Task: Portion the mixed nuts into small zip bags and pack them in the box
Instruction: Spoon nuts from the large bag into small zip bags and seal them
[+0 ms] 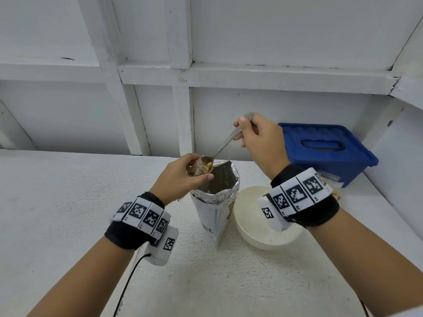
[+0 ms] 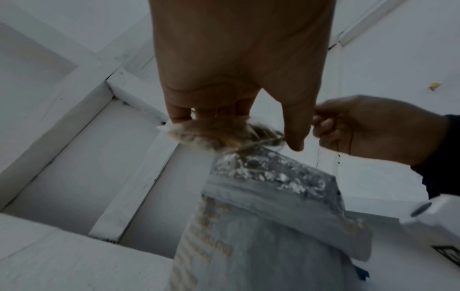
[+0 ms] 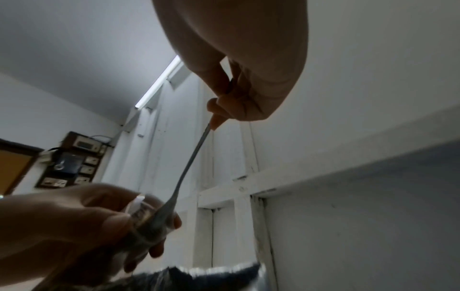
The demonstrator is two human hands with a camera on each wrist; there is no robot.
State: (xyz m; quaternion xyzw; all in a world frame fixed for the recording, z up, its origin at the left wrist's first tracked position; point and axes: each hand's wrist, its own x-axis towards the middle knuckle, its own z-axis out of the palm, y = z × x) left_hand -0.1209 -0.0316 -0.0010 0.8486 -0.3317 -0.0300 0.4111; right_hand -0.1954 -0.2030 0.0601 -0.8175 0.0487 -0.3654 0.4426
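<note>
My left hand (image 1: 183, 175) holds a small clear zip bag (image 1: 198, 168) with nuts in it, just above the open mouth of the foil nut pouch (image 1: 215, 197). My right hand (image 1: 258, 138) pinches the handle of a metal spoon (image 1: 225, 143); its bowl, with nuts on it, is at the bag's mouth. In the left wrist view the zip bag (image 2: 211, 133) hangs from my fingers over the pouch (image 2: 261, 216). The right wrist view shows the spoon (image 3: 191, 163) running down into the bag held by my left hand (image 3: 74, 226). A blue lidded box (image 1: 325, 149) stands at the back right.
A cream bowl (image 1: 258, 225) sits right of the pouch, under my right wrist. The white counter (image 1: 68, 202) meets a white panelled wall (image 1: 160, 99) behind. A black cable (image 1: 128, 282) trails from my left wrist.
</note>
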